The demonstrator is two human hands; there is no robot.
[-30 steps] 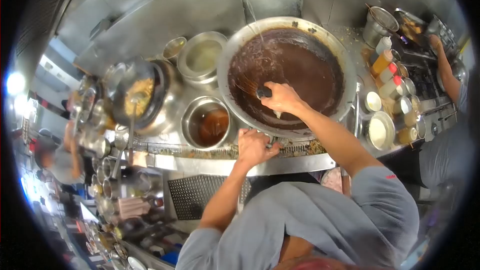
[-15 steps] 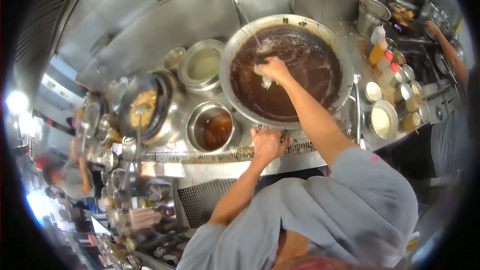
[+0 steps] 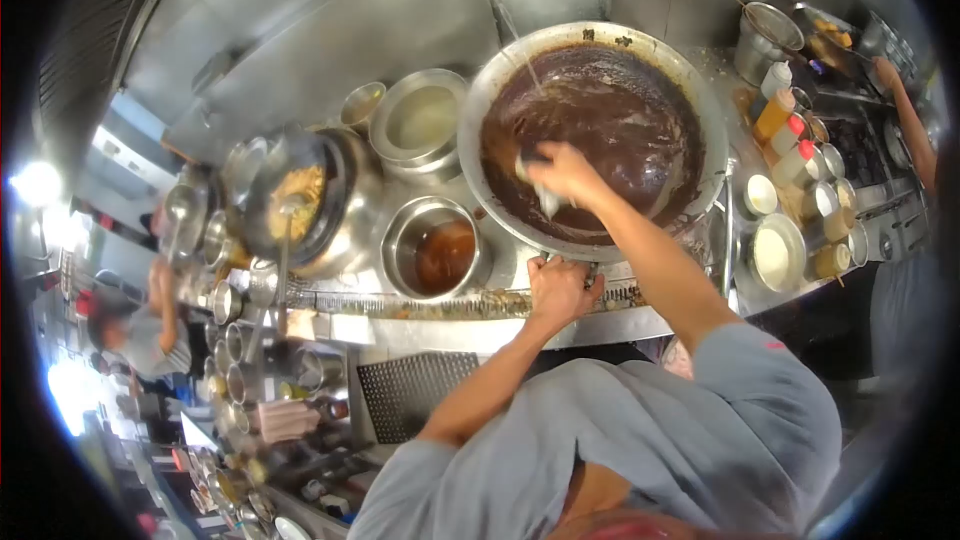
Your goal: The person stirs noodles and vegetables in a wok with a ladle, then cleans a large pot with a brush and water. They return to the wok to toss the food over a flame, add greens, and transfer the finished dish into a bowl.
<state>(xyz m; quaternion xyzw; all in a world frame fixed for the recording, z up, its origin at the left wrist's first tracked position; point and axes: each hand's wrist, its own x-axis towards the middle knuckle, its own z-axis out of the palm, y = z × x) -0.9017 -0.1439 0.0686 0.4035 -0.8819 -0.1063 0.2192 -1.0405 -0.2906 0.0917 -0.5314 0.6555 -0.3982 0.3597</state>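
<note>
A large wok with a pale, stained rim holds dark brown liquid with streaks of foam. Inside it, low over the liquid, my right hand is closed round a whitish wad; motion blur hides whether this is a cloth or a scrubber. My left hand is at the wok's near rim, its fingers wrapped round the mostly hidden handle. From a thin spout at the back, water runs into the wok.
Left of the wok stand a pot of reddish-brown liquid, a pot of pale liquid and a wok of food with a ladle. Squeeze bottles and a white-filled bowl are right. Other people's arms show at both sides.
My right hand has swept the whitish wad nearer the wok's front edge. The left hand keeps its hold at the rim. The whole view has shifted slightly.
</note>
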